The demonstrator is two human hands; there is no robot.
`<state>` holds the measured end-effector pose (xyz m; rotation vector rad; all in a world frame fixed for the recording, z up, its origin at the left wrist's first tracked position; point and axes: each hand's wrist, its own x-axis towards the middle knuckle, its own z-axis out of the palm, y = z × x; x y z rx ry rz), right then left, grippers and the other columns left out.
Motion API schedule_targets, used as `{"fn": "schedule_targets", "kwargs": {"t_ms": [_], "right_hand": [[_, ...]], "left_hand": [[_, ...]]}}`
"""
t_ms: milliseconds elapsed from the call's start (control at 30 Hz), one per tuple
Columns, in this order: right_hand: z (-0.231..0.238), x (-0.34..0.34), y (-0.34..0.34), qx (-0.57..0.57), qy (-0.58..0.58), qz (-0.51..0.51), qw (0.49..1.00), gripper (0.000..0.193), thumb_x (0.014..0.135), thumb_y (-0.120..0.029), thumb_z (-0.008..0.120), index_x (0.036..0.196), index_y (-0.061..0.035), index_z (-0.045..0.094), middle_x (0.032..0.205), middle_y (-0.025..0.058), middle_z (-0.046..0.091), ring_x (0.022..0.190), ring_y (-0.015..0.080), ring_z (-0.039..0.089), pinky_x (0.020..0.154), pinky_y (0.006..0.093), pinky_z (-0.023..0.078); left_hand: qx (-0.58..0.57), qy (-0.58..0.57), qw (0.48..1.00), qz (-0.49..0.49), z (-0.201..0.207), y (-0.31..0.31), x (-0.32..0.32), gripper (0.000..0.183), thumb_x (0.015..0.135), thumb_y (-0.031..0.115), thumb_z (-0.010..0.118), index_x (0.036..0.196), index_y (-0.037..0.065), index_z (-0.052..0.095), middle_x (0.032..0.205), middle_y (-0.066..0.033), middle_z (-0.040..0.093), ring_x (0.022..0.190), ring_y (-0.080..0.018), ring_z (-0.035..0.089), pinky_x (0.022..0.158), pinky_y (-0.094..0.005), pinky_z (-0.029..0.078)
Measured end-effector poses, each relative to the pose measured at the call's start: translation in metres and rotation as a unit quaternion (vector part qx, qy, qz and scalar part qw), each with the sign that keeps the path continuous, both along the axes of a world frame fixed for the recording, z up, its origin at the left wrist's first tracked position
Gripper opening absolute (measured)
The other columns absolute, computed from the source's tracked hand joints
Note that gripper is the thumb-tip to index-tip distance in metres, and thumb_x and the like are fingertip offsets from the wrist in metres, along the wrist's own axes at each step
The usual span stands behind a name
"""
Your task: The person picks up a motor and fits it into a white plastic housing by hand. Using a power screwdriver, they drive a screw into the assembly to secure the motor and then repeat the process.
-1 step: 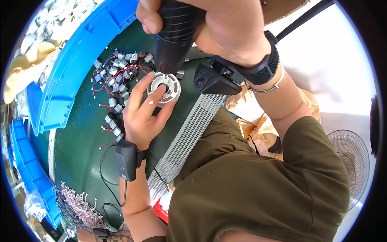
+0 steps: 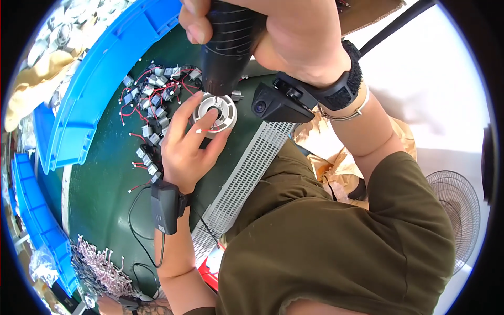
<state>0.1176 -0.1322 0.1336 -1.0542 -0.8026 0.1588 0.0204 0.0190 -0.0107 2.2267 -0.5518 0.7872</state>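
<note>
White round plastic housing [image 2: 228,112] is held by the left hand [image 2: 184,157], fingers partly spread; above it, a black power screwdriver [image 2: 227,58] is encircled by the right hand [image 2: 302,42].

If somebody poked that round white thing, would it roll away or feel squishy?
The white round part would probably slide rather than roll, since its broad, open face is turned up, and the left hand steadying it should stop it going far. It looks like moulded plastic with crisp edges, so likely stiff. Its openings suggest it's fairly light.
</note>
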Motion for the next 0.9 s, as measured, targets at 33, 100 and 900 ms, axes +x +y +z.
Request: {"fn": "schedule_targets", "kwargs": {"t_ms": [33, 100, 900], "right_hand": [[0.003, -0.002, 0.002, -0.02, 0.011, -0.014, 1.0, 0.011, 0.073, -0.008, 0.067, 0.071, -0.0016, 0.058, 0.055, 0.0008, 0.054, 0.047, 0.0077, 0.051, 0.044, 0.0228, 0.039], [-0.001, -0.001, 0.004, -0.029, 0.003, -0.02, 0.999, 0.011, 0.073, -0.008, 0.067, 0.071, -0.0015, 0.058, 0.055, 0.0011, 0.055, 0.047, 0.0081, 0.051, 0.044, 0.0229, 0.039], [-0.008, -0.002, 0.016, -0.08, -0.004, -0.043, 0.996, 0.025, 0.07, -0.007, 0.069, 0.092, 0.0014, 0.058, 0.066, 0.0008, 0.057, 0.055, 0.0068, 0.053, 0.05, 0.0219, 0.042]], "left_hand": [[-0.001, 0.003, 1.0, 0.004, 0.002, -0.001, 0.0, 0.034, 0.063, 0.005, 0.08, 0.093, 0.003, 0.064, 0.114, -0.0186, 0.058, 0.084, -0.0285, 0.066, 0.065, -0.0331, 0.055], [-0.005, -0.002, 1.0, 0.002, 0.002, -0.003, 0.002, 0.034, 0.063, 0.006, 0.08, 0.093, 0.004, 0.064, 0.113, -0.0182, 0.058, 0.083, -0.0283, 0.066, 0.064, -0.033, 0.055], [-0.032, 0.014, 0.999, -0.003, -0.005, -0.002, 0.003, 0.034, 0.062, 0.009, 0.081, 0.092, 0.005, 0.065, 0.113, -0.0165, 0.058, 0.084, -0.0276, 0.066, 0.065, -0.0322, 0.055]]}}
